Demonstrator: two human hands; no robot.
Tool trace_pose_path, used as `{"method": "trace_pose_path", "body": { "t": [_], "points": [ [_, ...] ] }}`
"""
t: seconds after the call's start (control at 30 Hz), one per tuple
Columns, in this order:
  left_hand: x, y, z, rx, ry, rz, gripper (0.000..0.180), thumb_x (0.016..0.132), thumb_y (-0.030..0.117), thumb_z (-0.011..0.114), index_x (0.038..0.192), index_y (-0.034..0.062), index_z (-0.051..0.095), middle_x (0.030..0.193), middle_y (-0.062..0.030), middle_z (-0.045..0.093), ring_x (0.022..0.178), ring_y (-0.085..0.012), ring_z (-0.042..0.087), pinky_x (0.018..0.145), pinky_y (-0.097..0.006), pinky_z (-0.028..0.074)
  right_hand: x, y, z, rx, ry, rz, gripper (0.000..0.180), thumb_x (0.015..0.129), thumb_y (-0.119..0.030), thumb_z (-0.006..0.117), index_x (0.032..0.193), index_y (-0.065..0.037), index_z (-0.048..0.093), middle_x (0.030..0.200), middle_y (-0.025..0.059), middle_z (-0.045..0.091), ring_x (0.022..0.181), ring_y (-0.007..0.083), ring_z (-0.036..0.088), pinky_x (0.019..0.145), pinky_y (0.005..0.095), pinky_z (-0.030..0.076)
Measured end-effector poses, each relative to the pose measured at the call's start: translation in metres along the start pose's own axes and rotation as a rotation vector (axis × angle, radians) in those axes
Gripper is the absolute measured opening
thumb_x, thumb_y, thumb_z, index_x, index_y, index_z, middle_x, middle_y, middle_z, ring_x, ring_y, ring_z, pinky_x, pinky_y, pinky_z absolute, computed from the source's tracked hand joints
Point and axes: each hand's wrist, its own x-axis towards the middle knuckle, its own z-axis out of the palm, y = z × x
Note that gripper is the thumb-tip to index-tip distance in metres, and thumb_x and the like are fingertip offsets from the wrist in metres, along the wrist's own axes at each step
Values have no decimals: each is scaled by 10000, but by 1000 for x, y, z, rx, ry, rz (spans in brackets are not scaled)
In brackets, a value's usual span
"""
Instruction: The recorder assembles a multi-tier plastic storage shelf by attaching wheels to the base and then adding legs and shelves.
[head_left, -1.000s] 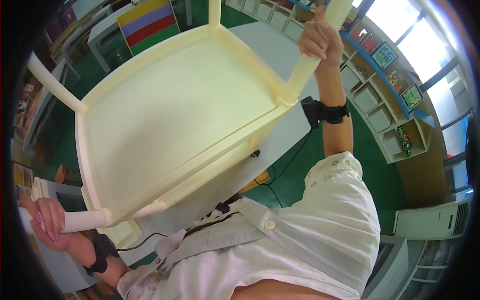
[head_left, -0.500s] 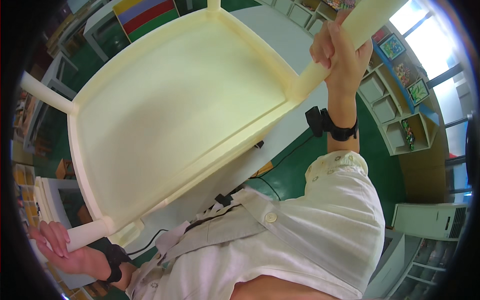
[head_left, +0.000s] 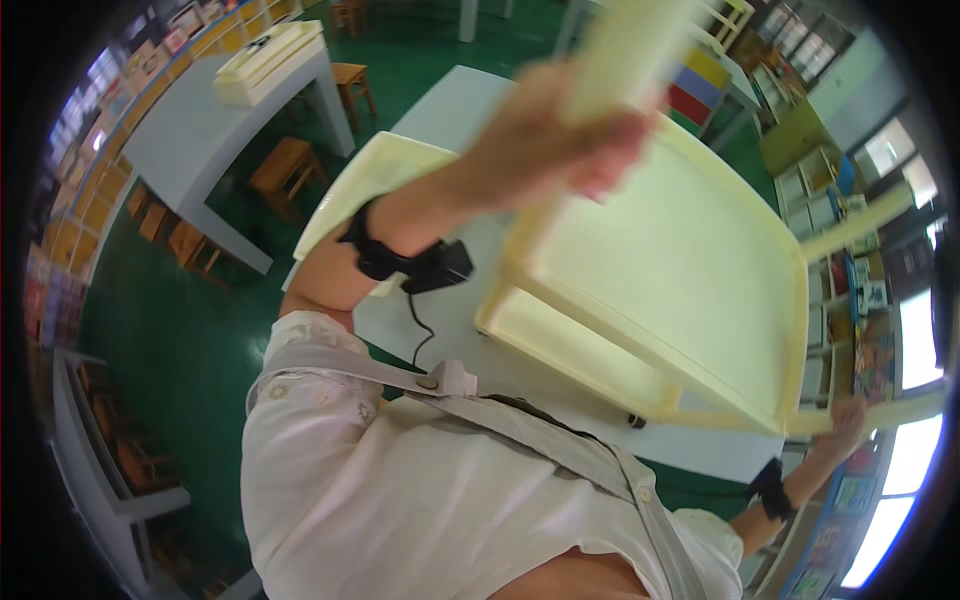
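Note:
A cream plastic rolling cart [head_left: 680, 290], with tray-like tiers and round corner posts, tilts over a pale table. Its lower tier [head_left: 580, 345] shows beneath the upper tray, and a dark caster [head_left: 636, 421] sits at the lower edge. My left hand [head_left: 590, 140], blurred by motion, is wrapped round a near corner post that rises toward the top of the view. At the lower right, my right hand [head_left: 847, 425] grips another corner post where it meets the tray. Both wrists wear black straps, the left one carrying a small black box [head_left: 440, 268].
Another cream plastic tray [head_left: 350, 180] lies on the pale table [head_left: 460, 100], partly behind my left arm. To the left, a grey table [head_left: 200, 130] bears a cream plastic piece [head_left: 270, 62], with wooden stools [head_left: 288, 170] beside it. Shelves line the right side.
My view has turned, and the cart now appears toward the right. My left hand has gone from low left to upper middle, my right from upper right to lower right; both still hold posts.

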Motion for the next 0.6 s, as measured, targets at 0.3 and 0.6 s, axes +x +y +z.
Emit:
{"method": "trace_pose_path", "body": {
  "t": [0.3,0.6],
  "points": [
    [-58,-191,-239,1112,186,-443,162,826,154,490,896,24,556,788,-94,602,711,-231,580,646,-316,452,0,-27,-28,-434,-77,-246,194,862,-205,488,731,-89,405,559,-5,333,507,98,341,512,244,339],
    [-33,-373,-248,1477,-240,158,206,748,76,521,953,89,516,981,-110,521,948,-266,509,805,-380,415,-33,-59,4,-346,290,-133,242,867,-246,490,707,-89,400,575,9,351,545,115,357,553,266,347]
  ]
}}
